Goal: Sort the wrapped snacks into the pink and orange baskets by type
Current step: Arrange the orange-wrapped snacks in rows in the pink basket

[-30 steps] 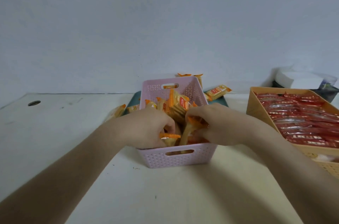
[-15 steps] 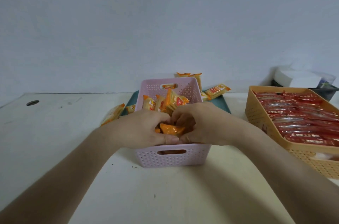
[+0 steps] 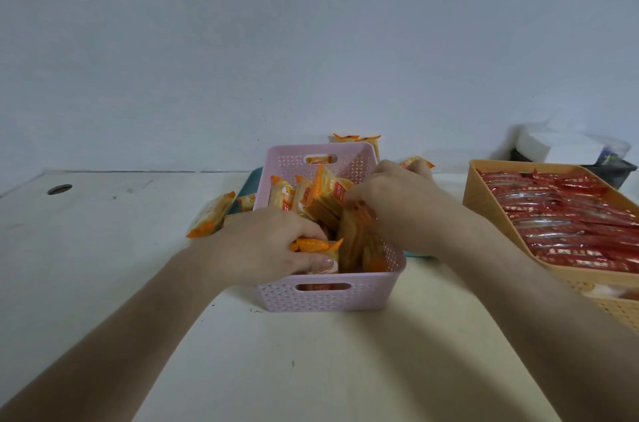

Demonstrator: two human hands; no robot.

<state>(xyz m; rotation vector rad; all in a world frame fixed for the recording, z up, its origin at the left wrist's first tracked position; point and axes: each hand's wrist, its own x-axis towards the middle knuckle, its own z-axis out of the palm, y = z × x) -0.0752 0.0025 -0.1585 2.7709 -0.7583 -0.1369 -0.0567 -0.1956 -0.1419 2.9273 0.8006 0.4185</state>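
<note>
Orange-wrapped snack point(image 3: 316, 245) sits in left hand point(image 3: 262, 245) grip.

Both our forearms reach forward and angle inward. Our left hand point(image 3: 262, 245) is curled shut, thumb pressed down in front. Our right hand point(image 3: 394, 200) sits knuckles-up, fingers bent under.

head view, forward-down, close over table point(image 3: 311, 369)
</note>
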